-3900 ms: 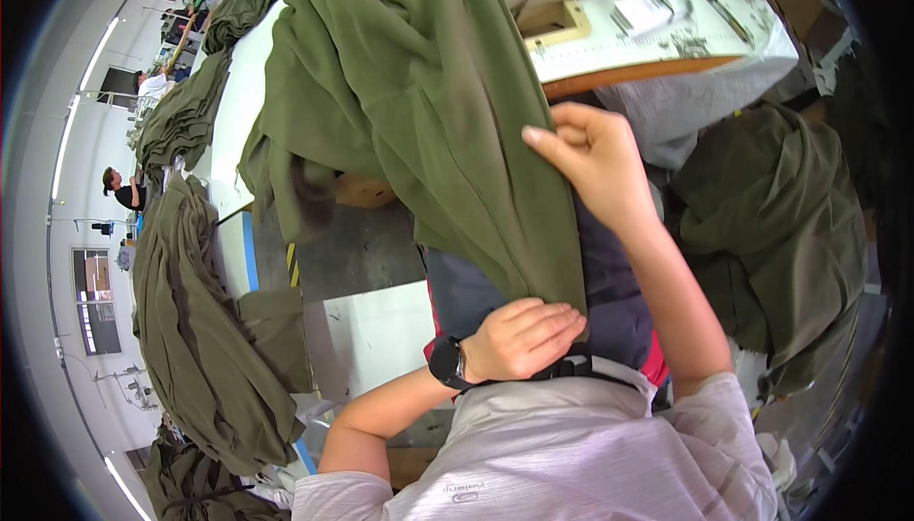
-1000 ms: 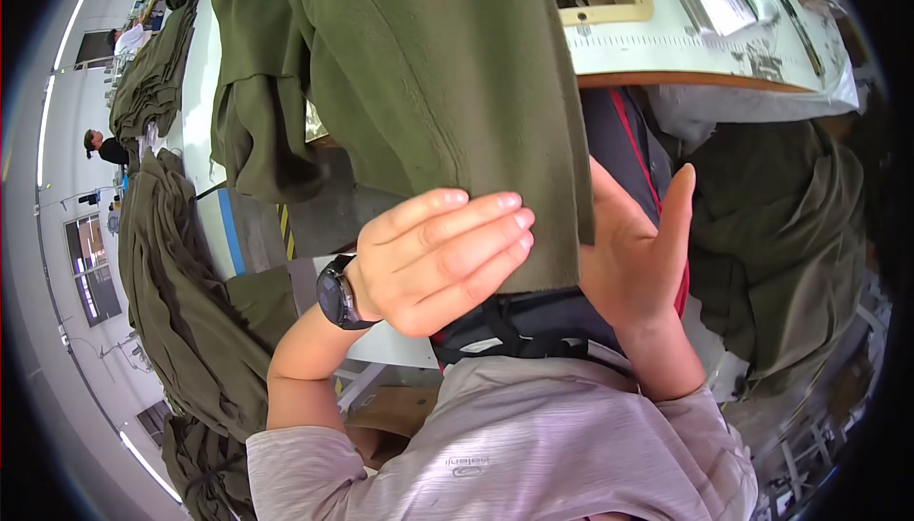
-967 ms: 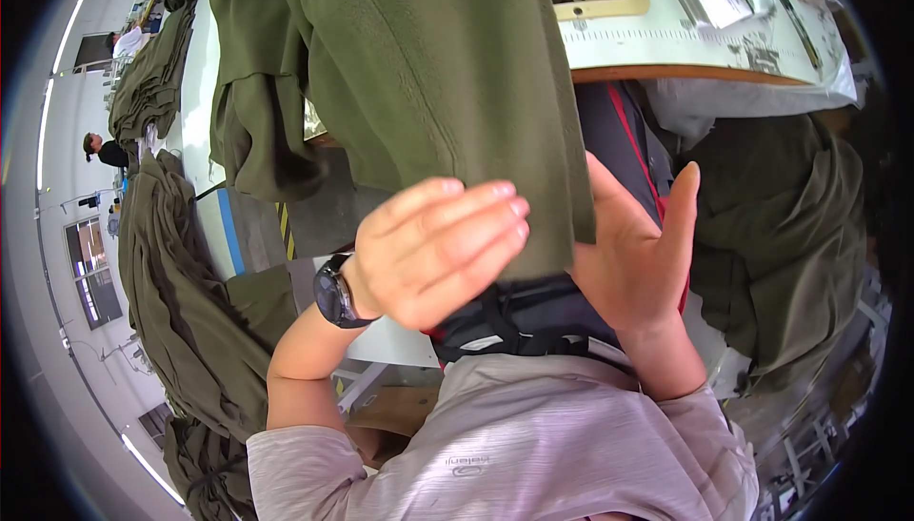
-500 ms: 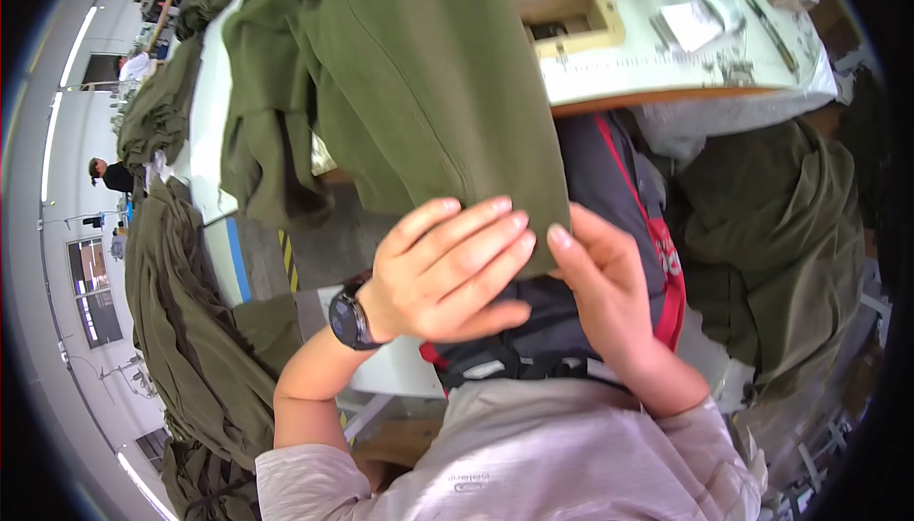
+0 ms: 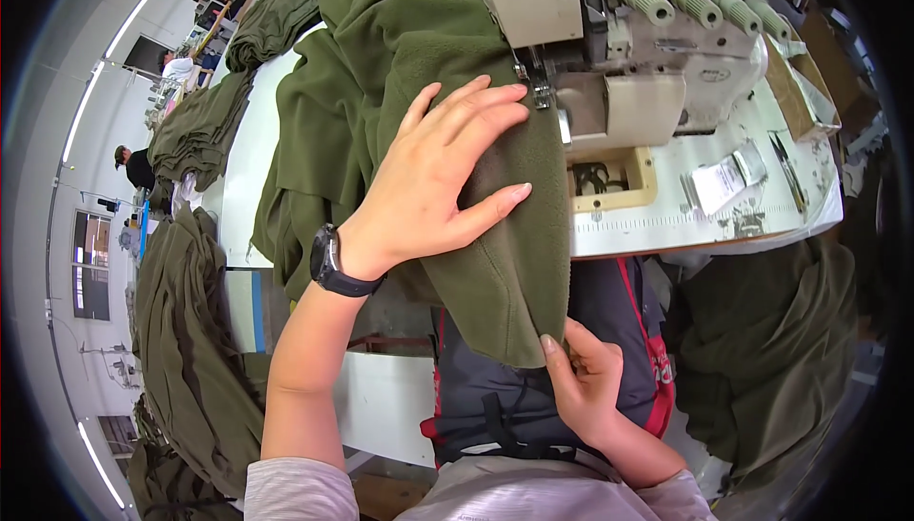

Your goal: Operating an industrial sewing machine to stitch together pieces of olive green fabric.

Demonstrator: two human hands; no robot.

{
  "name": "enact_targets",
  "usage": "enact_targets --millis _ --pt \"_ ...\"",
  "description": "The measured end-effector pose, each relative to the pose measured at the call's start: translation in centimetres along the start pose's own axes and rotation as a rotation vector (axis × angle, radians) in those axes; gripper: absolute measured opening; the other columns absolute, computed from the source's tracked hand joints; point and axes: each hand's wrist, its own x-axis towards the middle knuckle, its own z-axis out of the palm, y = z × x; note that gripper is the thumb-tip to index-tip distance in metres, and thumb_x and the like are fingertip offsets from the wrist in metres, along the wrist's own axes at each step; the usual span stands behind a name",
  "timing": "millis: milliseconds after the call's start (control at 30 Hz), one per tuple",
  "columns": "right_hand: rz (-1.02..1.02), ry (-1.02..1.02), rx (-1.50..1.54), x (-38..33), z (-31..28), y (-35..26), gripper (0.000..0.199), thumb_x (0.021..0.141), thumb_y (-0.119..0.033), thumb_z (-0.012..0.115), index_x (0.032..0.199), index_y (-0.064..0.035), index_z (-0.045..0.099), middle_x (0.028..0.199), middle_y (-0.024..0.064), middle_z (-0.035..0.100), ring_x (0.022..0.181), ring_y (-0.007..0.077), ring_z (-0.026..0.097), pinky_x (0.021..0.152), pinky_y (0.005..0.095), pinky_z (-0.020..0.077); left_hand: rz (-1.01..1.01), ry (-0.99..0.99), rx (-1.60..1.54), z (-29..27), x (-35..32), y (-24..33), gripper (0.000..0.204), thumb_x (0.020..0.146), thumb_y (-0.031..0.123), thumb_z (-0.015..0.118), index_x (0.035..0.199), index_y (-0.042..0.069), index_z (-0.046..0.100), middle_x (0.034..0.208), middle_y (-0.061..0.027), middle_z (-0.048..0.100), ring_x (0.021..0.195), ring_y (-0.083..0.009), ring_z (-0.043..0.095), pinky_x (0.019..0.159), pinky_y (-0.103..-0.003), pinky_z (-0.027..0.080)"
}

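Note:
An olive-green fleece garment (image 5: 519,226) runs from the table over its near edge, its right edge lying under the presser foot (image 5: 541,91) of an overlock sewing machine (image 5: 657,64). My left hand (image 5: 438,164), with a dark watch on the wrist, rests flat on the fleece just left of the foot, fingers spread and stretched toward it. Lower down, my right hand (image 5: 586,373) pinches the near corner of the same garment between thumb and fingers. The needle itself is too small to make out.
On the white table (image 5: 619,235) right of the machine lie tweezers (image 5: 787,171) and a small white packet (image 5: 725,178). Olive fabric heaps hang at left (image 5: 195,321) and right (image 5: 771,350). A dark grey and red cloth (image 5: 533,407) covers my lap. People sit in the far left background.
My view has shifted, bringing the machine into sight. The left hand moved up the garment toward the presser foot and spread its fingers; the right hand went lower, still pinching the fabric.

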Motion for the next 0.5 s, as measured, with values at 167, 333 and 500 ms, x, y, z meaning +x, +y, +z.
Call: enact_targets --millis 167,333,500 --pt "-0.303 0.099 -0.394 3.0 -0.4 -0.4 0.028 0.087 0.005 0.062 0.114 0.0075 0.063 0.078 0.0142 0.068 0.055 0.0077 0.056 0.052 0.0214 0.0413 -0.009 -0.024 -0.115 -0.4 1.6 -2.5 0.057 0.082 0.030 0.068 0.131 0.005 0.051 0.140 -0.0145 0.049 0.135 -0.0347 0.041 0.114 -0.053 0.023" --pt "-0.431 0.139 -0.413 6.0 -0.3 -0.4 0.030 0.084 0.006 0.062 0.114 0.0070 0.062 0.076 0.0177 0.065 0.053 0.0250 0.060 0.052 0.0265 0.0465 0.031 -0.077 -0.137 -0.8 3.2 -5.4 0.056 0.086 0.032 0.063 0.132 0.002 0.049 0.139 -0.0160 0.050 0.135 -0.0352 0.040 0.113 -0.052 0.024" --pt "-0.454 0.184 -0.417 8.2 -0.3 -0.4 0.026 0.085 0.004 0.064 0.111 0.0063 0.063 0.075 0.0170 0.065 0.054 0.0246 0.060 0.052 0.0275 0.0461 0.057 -0.068 -0.188 -0.6 4.7 -7.4 0.057 0.088 0.032 0.060 0.134 0.002 0.048 0.138 -0.0175 0.050 0.136 -0.0339 0.039 0.113 -0.050 0.024"
